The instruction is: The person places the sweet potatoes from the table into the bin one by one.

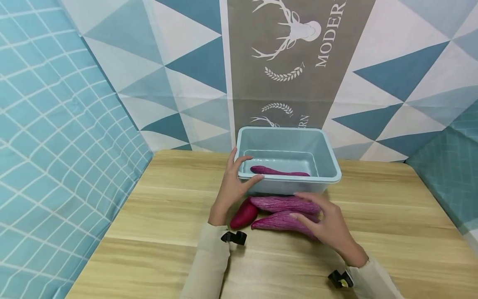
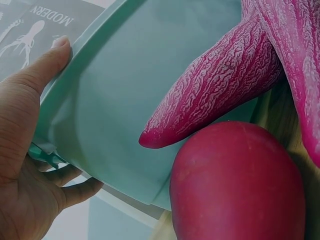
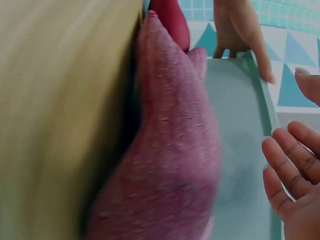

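Note:
My left hand (image 1: 232, 187) grips the front left corner of a light blue plastic bin (image 1: 285, 187), thumb along the front rim and fingers round the side wall. Inside the bin lies a slender purple sweet potato (image 1: 278, 171). Two larger, wrinkled purple sweet potatoes, a rear one (image 1: 280, 203) and a front one (image 1: 278, 221), lie side by side before it. At their left ends is a smooth dark-red oblong root (image 1: 244, 214). Over their right ends hovers my right hand (image 1: 330, 220), fingers and thumb spread, holding nothing. In the right wrist view its palm (image 3: 307, 215) faces the bin.
The bin stands on a wood-grain table (image 1: 168, 216) near its back edge. Behind rises a patterned wall covering (image 1: 284, 41) with a deer print. A blue checked cloth (image 1: 56, 145) borders the left side. Each wrist carries a small black camera mount (image 1: 234, 238).

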A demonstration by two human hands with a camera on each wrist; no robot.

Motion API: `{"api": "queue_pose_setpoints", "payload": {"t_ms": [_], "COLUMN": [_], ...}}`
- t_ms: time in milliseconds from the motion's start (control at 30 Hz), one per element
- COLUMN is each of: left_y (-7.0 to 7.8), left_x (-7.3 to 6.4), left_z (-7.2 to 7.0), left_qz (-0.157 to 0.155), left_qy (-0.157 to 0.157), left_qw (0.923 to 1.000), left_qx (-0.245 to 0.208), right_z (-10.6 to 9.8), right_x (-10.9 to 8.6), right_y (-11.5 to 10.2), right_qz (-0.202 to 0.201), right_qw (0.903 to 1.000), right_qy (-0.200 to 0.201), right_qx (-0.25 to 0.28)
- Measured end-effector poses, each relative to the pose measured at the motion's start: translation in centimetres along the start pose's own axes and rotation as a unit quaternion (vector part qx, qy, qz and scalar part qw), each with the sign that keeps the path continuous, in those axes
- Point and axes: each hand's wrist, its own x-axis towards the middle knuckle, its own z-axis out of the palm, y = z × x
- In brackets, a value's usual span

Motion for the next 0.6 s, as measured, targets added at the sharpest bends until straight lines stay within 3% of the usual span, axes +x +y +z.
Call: {"api": "queue_pose_setpoints", "payload": {"t_ms": [267, 600], "left_y": [-0.1, -0.1], "left_x": [0.0, -0.1], "left_z": [-0.2, -0.1], "left_qz": [0.007, 0.002], "left_qy": [0.004, 0.0], "left_qw": [1.0, 1.0], "left_qx": [0.003, -0.007], "right_z": [0.3, 1.2], "right_x": [-1.9, -3.7], "right_y": [1.2, 2.2], "right_qz": [0.038, 0.075], "right_qw": [0.9985, 0.9964], "right_qy": [-0.019, -0.013], "right_qx": [0.035, 0.038]}}
